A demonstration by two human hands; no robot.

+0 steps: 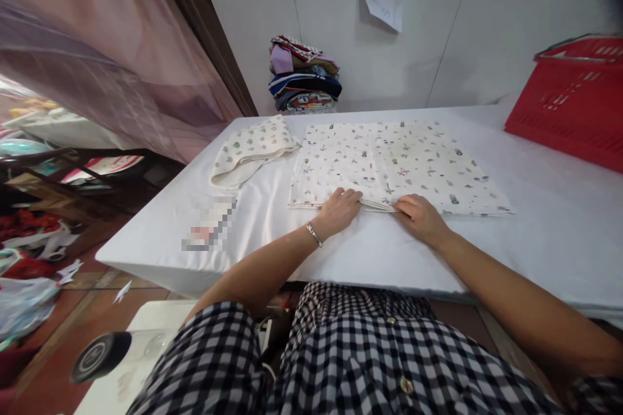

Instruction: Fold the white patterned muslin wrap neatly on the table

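Observation:
A folded white cloth (pixel 423 162) with a small scattered print lies flat on the white-covered table (pixel 545 240). Its layered near edge faces me. My left hand (pixel 339 213) is closed on that edge, near its middle, and wears a silver bracelet (pixel 314 234). A short way to the right, my right hand (pixel 422 217) pinches the same edge between thumb and fingers. The layers between the two hands bulge slightly. Left of this cloth rests another folded cream cloth (pixel 257 149) with a green and grey print, touching or almost touching it.
Folded fabrics (pixel 305 78) are stacked against the wall at the back. A red plastic basket (pixel 572 104) stands at the far right. A blurred-out flat item (pixel 209 224) lies at the table's left. Below it, a jar with a black lid (pixel 101 356) lies on a white surface.

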